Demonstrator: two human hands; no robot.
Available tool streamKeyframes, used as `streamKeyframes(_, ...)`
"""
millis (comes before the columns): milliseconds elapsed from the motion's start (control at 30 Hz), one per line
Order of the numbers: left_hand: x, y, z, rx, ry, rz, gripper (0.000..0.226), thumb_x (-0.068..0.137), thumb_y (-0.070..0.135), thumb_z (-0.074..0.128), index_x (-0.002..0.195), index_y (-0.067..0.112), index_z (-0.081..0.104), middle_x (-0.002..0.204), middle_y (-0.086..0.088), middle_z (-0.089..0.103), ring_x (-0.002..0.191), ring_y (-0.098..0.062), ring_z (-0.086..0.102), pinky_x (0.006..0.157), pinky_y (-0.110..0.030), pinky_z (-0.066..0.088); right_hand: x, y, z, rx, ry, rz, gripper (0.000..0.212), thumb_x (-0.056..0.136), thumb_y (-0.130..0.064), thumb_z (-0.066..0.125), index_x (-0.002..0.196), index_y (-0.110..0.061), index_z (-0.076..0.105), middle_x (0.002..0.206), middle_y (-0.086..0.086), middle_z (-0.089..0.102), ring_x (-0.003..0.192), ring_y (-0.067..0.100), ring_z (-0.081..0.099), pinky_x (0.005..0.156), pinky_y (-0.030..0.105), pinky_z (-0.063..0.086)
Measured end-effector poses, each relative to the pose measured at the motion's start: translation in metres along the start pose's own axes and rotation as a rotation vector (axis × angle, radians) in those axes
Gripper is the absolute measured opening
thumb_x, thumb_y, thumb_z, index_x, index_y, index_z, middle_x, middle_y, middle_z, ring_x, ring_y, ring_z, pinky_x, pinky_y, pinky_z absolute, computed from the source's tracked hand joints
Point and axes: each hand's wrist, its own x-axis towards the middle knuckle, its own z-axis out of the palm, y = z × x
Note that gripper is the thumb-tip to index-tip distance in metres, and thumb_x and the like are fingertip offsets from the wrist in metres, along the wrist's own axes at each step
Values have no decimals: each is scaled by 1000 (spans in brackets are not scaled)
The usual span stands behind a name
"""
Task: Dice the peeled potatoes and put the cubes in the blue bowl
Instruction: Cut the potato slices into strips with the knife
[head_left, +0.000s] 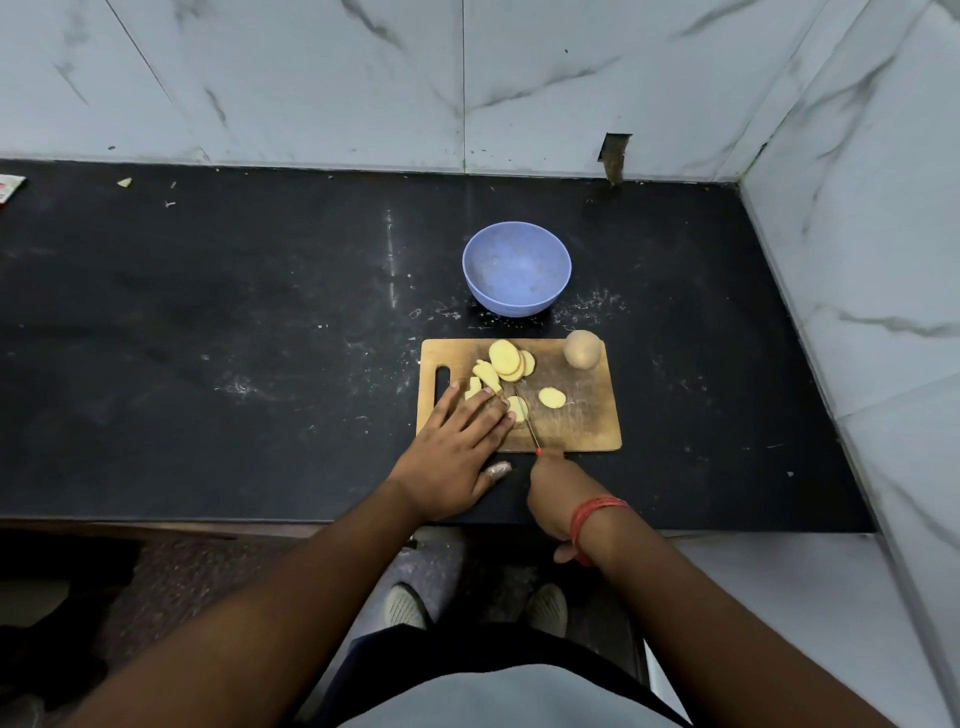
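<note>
Head view, one moment: wooden cutting board (582, 415) lay on the black surface (208, 338), long axis left to right, handle slot at its left end. Blue bowl (516, 267) stood upright just beyond the board's far edge, nothing visible inside. Potato slices (506, 358) lay overlapped near the board's far edge; a single slice (551, 398) lay apart, toward the middle. Whole potato (583, 349) sat at the far right corner. Left hand (457, 441) lay flat, fingers extended, pressing a potato piece (518, 407). Right hand (558, 499), grip clenched round a knife (531, 431), red handle near, blade pointing away across that piece.
</note>
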Motion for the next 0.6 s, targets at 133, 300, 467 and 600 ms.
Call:
streamKeyframes(133, 0, 1, -1, 30, -9, -11, 65, 104, 56, 32, 153, 13, 41, 156, -8, 41, 150, -32, 24, 121, -60, 14, -10, 7, 19, 43, -64, 138, 47, 94, -12, 54, 135, -5, 31, 122, 15, 59, 115, 28, 59, 85, 35, 47)
streamKeyframes(300, -2, 3, -1, 39, -15, -15, 67, 105, 57, 29, 154, 13, 38, 159, -8, 38, 152, -31, 21, 121, -61, 12, -24, 31, 28, 168, 62, 68, 33, 95, -4, 41, 127, -3, 36, 112, 17, 62, 99, 28, 64, 70, 32, 45)
streamKeyframes(467, -5, 3, -1, 17, 13, -13, 66, 105, 55, 32, 154, 11, 38, 160, -9, 36, 152, -32, 21, 121, -60, 14, -27, 26, 22, 280, 141, -11, 17, 99, -11, 39, 115, -7, 38, 99, 15, 60, 79, 29, 63, 60, 42, 57)
streamKeyframes(600, -6, 3, -1, 13, 12, -4, 65, 105, 54, 33, 152, 10, 40, 159, -10, 38, 151, -32, 23, 121, -60, 15, -20, 16, 14, 253, 82, 47, 32, 94, -2, 51, 120, -9, 35, 102, 15, 58, 69, 27, 59, 46, 38, 53)
